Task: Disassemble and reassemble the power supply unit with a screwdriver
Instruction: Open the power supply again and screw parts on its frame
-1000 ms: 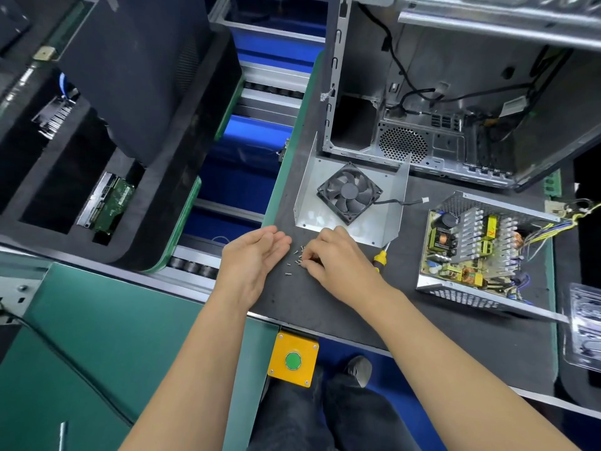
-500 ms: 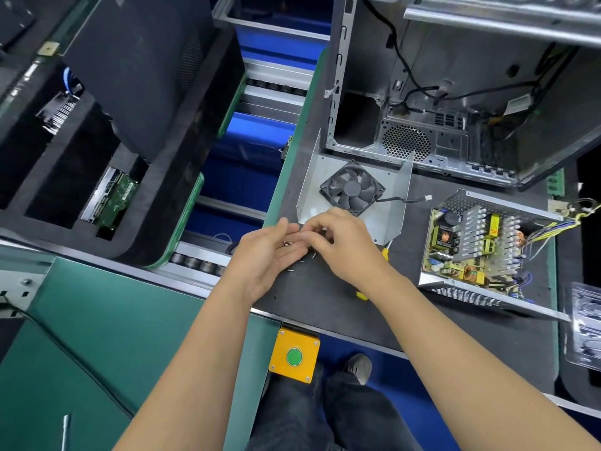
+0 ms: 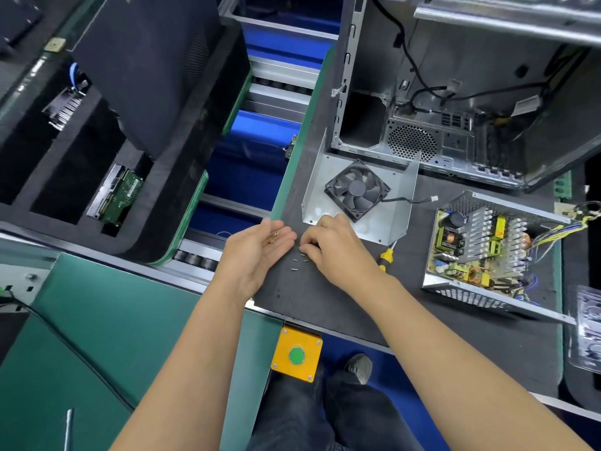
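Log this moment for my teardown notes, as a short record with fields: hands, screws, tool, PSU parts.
left hand: left hand palm up, open, with a few screws lying in it
right hand: right hand fingers curled down at the loose screws on the dark mat; whether it pinches one cannot be told
tool: yellow-handled screwdriver lying on the mat, partly behind the right hand
cover: metal cover lying open, fan on it
PSU body: open PSU chassis, circuit board exposed, right of the cover

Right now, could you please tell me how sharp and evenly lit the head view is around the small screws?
Head view: even light, no glare; small dark screws on the dark grey mat read tiny but distinct; wide-angle bending bows the silver computer case.
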Tool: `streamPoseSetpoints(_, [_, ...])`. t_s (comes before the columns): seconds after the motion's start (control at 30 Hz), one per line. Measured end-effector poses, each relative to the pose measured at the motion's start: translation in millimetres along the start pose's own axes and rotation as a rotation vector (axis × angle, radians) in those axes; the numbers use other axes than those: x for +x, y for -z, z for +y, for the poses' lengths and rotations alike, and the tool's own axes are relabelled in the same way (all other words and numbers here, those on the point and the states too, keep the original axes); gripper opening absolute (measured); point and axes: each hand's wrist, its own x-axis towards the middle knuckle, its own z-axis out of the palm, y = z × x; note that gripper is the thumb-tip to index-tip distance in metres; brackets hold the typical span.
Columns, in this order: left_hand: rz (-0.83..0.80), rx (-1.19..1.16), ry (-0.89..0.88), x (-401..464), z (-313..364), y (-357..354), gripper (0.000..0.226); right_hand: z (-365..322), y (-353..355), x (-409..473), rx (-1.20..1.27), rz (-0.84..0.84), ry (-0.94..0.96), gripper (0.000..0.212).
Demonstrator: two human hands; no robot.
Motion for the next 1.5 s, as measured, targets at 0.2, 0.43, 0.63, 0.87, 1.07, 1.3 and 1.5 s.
streamPoseSetpoints(0.2, [-0.067,-0.112,0.102,-2.2,1.5,-3.2,0.067,3.9,4.1,-3.1,0.196,0.121,-0.102,0.008])
streamPoseSetpoints(0.43, [-0.135,-0.079,0.135,-5.3,-0.2,-11.6,0.073,2.6,17.4,-9.1,0.693,0.275,-0.263,0.019])
streamPoseSetpoints(0.63, [-0.238,-0.045,0.160,-11.6,-2.1,-22.8,0.067,1.5,26.1,-14.5,0.615,0.196,-0.152,0.033])
streamPoseSetpoints(0.87, [-0.231,-0.026,0.188,-16.4,-6.7,-35.0,0.040,14.0,38.7,-29.2,0.523,0.208,-0.195,0.024])
streamPoseSetpoints(1.07, [-0.322,-0.017,0.207,-27.3,-10.6,-53.5,0.067,20.2,55.2,-44.7,0.390,0.246,-0.154,0.013])
streamPoseSetpoints(1.3, [-0.431,0.009,0.231,-36.8,-8.2,-73.8,0.081,18.5,75.4,-69.7,0.195,0.349,-0.101,0.013])
streamPoseSetpoints(1.5, [-0.546,0.002,0.246,-52.0,-7.9,-100.9,0.085,25.5,101.1,-89.3,0.175,0.487,-0.080,0.012])
